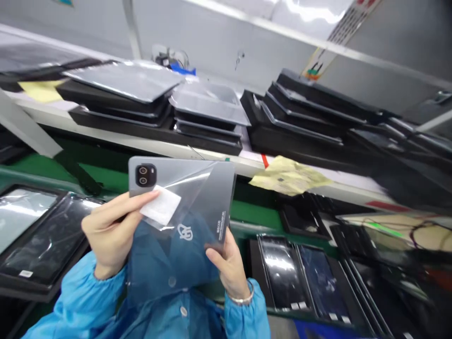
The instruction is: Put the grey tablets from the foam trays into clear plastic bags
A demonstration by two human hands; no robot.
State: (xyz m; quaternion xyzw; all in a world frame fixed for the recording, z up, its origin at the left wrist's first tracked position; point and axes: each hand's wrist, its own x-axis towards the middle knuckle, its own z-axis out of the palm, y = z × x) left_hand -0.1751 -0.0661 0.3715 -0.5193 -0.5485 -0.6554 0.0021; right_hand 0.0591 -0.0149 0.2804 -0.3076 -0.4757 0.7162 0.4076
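gray tablet [171, 168] is held back-up between my hands, camera module [145, 175] just beyond the left hand [111, 230], which pinches a white tab [163, 207]. i clasp the opposite edge with the right hand [231, 270].

A clear path is left over the green bench surface [252, 214] at mid-frame; above, passage is blocked by the long white shelf edge [344, 188].
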